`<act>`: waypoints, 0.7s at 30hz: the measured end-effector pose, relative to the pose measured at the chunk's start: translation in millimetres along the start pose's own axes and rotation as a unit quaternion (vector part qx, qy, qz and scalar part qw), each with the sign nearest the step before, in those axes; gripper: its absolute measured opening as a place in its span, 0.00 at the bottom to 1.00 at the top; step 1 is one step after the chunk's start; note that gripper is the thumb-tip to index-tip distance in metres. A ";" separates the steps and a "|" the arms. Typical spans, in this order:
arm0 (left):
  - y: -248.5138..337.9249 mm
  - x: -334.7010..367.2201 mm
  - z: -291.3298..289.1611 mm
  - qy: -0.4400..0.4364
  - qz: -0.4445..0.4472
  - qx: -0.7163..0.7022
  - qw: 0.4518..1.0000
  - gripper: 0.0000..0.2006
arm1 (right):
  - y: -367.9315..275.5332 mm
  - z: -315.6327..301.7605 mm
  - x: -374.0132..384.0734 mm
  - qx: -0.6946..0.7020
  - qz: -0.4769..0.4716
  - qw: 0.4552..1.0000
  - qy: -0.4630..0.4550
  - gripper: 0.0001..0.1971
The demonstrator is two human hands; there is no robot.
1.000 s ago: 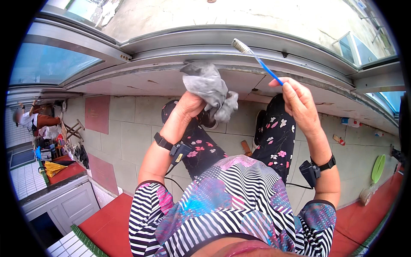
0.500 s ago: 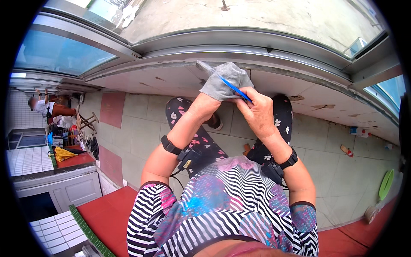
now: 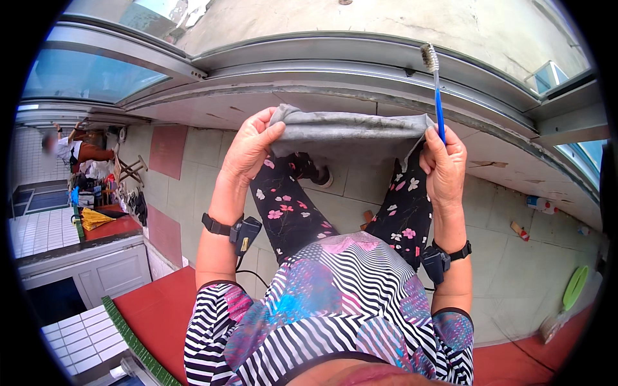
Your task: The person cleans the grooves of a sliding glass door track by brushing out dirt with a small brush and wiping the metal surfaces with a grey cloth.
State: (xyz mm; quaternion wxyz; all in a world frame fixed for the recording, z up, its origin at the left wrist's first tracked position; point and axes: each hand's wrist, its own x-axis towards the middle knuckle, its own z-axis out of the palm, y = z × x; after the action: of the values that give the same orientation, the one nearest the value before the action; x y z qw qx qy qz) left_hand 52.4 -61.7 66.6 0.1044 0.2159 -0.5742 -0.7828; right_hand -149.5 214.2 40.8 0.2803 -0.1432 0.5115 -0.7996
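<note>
A grey cloth (image 3: pixel 347 128) with dark smudges is stretched between my two hands, over my knees and in front of the window sill. My left hand (image 3: pixel 252 143) pinches its left end between thumb and fingers. At the other end, my right hand (image 3: pixel 444 159) grips the cloth's right corner. The same hand also holds a toothbrush (image 3: pixel 440 109) with a blue handle. Its bristle head points up and away, in front of the metal window track.
A metal sliding-window frame (image 3: pixel 309 67) runs across the far side above a tiled wall. On the floor at right lie a plastic bottle (image 3: pixel 541 204), a small red-and-tan object (image 3: pixel 520 231) and a green oval item (image 3: pixel 574 287). Another person (image 3: pixel 76 151) is far left, near a folding stool (image 3: pixel 131 170).
My hands have moved apart, and the cloth that was bunched over my left hand is now spread between them. The toothbrush has swung to the right and points upward.
</note>
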 end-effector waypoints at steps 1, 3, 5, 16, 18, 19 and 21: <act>3.9 -2.8 -0.1 0.022 -0.002 0.016 1.000 0.17 | 1.0 -1.7 -1.7 0.000 -0.001 1.000 -0.003 0.04; 14.3 -7.0 -3.1 0.050 0.024 0.041 0.998 0.14 | 0.0 1.2 -4.0 0.003 -0.012 1.000 -0.009 0.04; 15.8 -10.9 -13.5 0.089 0.061 0.086 0.990 0.10 | -2.2 8.2 -8.2 0.010 -0.021 1.000 -0.017 0.04; 35.9 -16.6 -34.2 0.250 0.055 0.162 0.953 0.11 | 4.5 27.8 -6.6 -0.116 0.022 0.991 -0.060 0.04; 37.4 -13.8 -38.0 0.251 0.028 0.083 0.964 0.11 | 5.0 40.8 -3.8 -0.127 0.027 0.989 -0.070 0.05; 40.8 -12.9 -41.6 0.252 0.045 0.071 0.964 0.11 | 1.3 49.0 -1.3 -0.127 0.032 0.988 -0.078 0.04; 52.4 -11.5 -50.6 0.252 0.076 0.045 0.964 0.11 | -9.4 64.5 5.7 -0.138 0.027 0.984 -0.108 0.05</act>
State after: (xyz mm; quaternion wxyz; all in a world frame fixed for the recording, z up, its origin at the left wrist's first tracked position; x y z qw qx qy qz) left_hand 81.4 -116.8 106.0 0.2949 0.3667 -0.5783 -0.6665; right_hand -123.6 166.2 77.0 0.3326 -0.2526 0.5873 -0.6933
